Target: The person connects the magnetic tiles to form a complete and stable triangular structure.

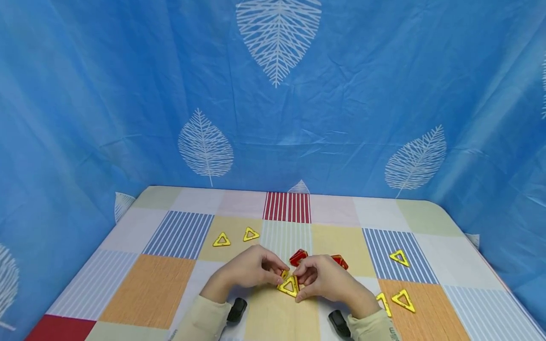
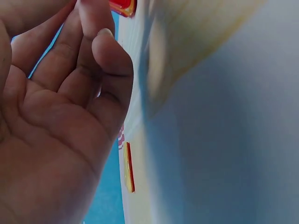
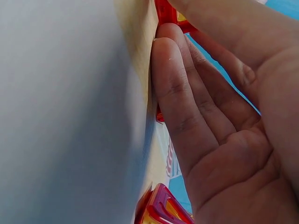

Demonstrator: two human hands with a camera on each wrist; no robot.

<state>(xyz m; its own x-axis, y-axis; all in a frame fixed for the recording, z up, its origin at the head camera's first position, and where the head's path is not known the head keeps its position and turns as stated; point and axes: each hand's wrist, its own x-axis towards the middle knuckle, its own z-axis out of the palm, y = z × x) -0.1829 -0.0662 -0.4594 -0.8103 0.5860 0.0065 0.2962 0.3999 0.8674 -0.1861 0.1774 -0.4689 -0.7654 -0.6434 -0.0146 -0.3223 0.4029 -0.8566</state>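
Note:
In the head view both hands meet at the near middle of the table over a yellow triangle [image 1: 286, 289] lying flat. My left hand [image 1: 279, 276] pinches a second small yellow triangle [image 1: 284, 273] at its top corner. My right hand [image 1: 300, 285] grips the flat triangle between thumb and fingers. Two red triangles [image 1: 298, 257] [image 1: 340, 261] lie just behind the hands. The left wrist view shows the left hand [image 2: 96, 25] with curled fingers under a red piece [image 2: 122, 4]. In the right wrist view the right hand's fingers [image 3: 166, 70] lie along the table beside a red triangle [image 3: 161, 210].
More yellow triangles are scattered on the checked tablecloth [image 1: 145, 284]: two at the back left [image 1: 222, 240] [image 1: 250, 234], one at the right [image 1: 399, 257], two at the near right [image 1: 403, 300] [image 1: 384, 303]. A blue leaf-print curtain [image 1: 273, 94] surrounds the table.

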